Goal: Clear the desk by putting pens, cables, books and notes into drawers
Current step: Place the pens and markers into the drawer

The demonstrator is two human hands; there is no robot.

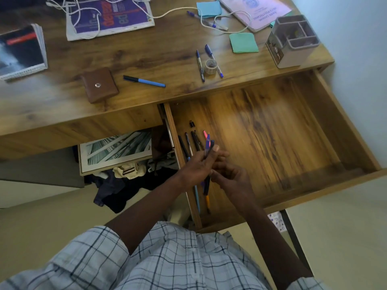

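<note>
My left hand (196,166) grips a bunch of pens (208,143) over the left side of the open wooden drawer (282,139). My right hand (232,176) touches the lower ends of the same bunch, fingers curled round them. Several other pens (189,146) lie along the drawer's left wall. On the desk top lie a blue and black marker (144,81), two pens (200,62) beside a tape roll (211,66), another pen (206,21), a white cable (178,10), blue notes (209,9) and green notes (243,42).
A brown wallet (100,84) lies near the desk's front edge. A spiral book (21,52), a purple magazine (109,17), a pink booklet (255,10) and a grey organiser (293,40) sit on the desk. Clothes and a picture (116,151) lie under it.
</note>
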